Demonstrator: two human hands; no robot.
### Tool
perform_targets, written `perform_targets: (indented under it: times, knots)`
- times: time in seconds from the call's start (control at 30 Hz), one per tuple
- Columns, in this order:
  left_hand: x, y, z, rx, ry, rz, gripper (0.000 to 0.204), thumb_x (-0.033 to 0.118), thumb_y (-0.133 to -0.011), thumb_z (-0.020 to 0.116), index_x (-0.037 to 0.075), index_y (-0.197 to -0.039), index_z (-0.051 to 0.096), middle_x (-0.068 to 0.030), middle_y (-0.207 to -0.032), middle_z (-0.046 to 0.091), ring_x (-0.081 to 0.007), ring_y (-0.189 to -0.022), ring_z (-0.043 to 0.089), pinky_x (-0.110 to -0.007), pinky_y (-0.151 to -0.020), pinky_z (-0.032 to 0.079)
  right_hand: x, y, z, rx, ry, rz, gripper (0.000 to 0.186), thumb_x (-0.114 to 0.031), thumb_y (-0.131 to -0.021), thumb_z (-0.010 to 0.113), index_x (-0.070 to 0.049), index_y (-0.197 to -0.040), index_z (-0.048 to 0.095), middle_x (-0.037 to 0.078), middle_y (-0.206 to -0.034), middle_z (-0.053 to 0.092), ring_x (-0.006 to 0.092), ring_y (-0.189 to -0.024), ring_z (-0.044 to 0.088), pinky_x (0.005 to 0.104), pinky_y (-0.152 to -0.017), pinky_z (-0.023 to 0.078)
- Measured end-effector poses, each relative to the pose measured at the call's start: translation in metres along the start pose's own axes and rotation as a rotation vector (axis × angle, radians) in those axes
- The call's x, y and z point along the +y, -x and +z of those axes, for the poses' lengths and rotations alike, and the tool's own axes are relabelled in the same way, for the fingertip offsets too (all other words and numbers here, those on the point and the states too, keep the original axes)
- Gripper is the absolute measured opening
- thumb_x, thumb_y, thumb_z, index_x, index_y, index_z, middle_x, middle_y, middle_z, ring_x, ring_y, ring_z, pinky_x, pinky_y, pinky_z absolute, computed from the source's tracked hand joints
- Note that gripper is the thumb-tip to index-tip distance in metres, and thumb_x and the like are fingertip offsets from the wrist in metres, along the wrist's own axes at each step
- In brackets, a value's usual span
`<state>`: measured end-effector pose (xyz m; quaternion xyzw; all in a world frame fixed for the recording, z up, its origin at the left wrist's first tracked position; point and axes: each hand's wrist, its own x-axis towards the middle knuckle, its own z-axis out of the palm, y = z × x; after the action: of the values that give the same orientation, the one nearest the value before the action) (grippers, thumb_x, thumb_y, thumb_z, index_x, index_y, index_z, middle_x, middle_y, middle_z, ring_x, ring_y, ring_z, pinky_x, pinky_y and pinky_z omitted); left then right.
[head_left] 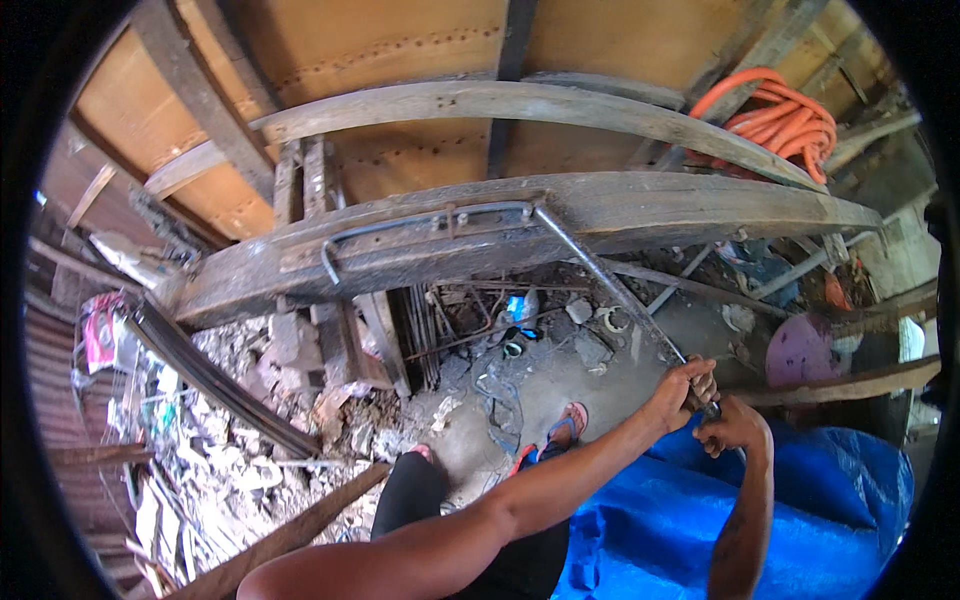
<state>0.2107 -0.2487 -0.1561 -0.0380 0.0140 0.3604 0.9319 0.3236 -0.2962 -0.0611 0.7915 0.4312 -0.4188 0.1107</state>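
A long grey metal rod slants from the wooden beam down to my hands at the right. My left hand is closed around its lower end. Just below, my right hand has its fingers curled at the same end, next to a small dark metal piece; its exact grip is partly hidden. Along the beam lies a bent steel bar, hooked downward at its left end, with short metal pegs beside it. The rod's upper end meets the bar's right end.
A blue tarp spreads at the lower right. Coiled orange hose hangs at the upper right. Rubble covers the ground on the left, near dark curved strips. A wooden plank sticks out right of my hands; my sandalled feet stand below the beam.
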Motion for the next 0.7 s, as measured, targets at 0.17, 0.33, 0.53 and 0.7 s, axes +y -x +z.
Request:
perform_targets:
  times: [0.17,0.33,0.53,0.7]
  knots:
    - [0.009,0.040,0.003,0.021,-0.038,-0.133,0.027,0.012,-0.081,0.051,0.012,-0.058,0.036,-0.0011,-0.052,0.037,-0.0161,-0.051,0.043,-0.033,-0.063,0.039,0.015,0.017,0.063,0.258,-0.038,-0.185,0.034,-0.024,-0.065,0.072,0.004,-0.063,0.053,0.017,-0.053,0.051,0.0206,-0.045,0.048,0.0381,-0.047,0.039]
    - [0.065,0.147,0.018,0.110,-0.145,-0.452,0.030,0.011,-0.078,0.051,0.013,-0.056,0.031,0.0007,-0.051,0.033,-0.0133,-0.048,0.037,-0.030,-0.057,0.036,-0.101,0.112,0.157,0.238,-0.226,0.016,0.026,-0.018,-0.071,0.066,0.004,-0.065,0.055,0.022,-0.058,0.052,0.0267,-0.049,0.052,0.0398,-0.049,0.041]
    - [0.084,0.183,0.002,0.090,-0.152,-0.500,0.027,0.007,-0.075,0.050,0.012,-0.055,0.032,0.0007,-0.049,0.033,-0.0120,-0.044,0.034,-0.029,-0.054,0.033,-0.073,0.104,0.196,-0.313,-0.808,0.066,0.031,-0.026,-0.078,0.065,-0.003,-0.063,0.053,0.002,-0.051,0.047,0.0121,-0.044,0.044,0.0302,-0.041,0.035]
    - [0.078,0.171,-0.003,0.024,-0.019,-0.454,0.026,0.007,-0.074,0.052,0.012,-0.056,0.033,0.0003,-0.051,0.034,-0.0113,-0.046,0.035,-0.028,-0.052,0.034,-0.048,0.062,0.193,-0.885,-1.011,-0.095,0.029,-0.021,-0.078,0.067,-0.010,-0.061,0.046,-0.001,-0.047,0.040,0.0104,-0.037,0.038,0.0257,-0.034,0.027]
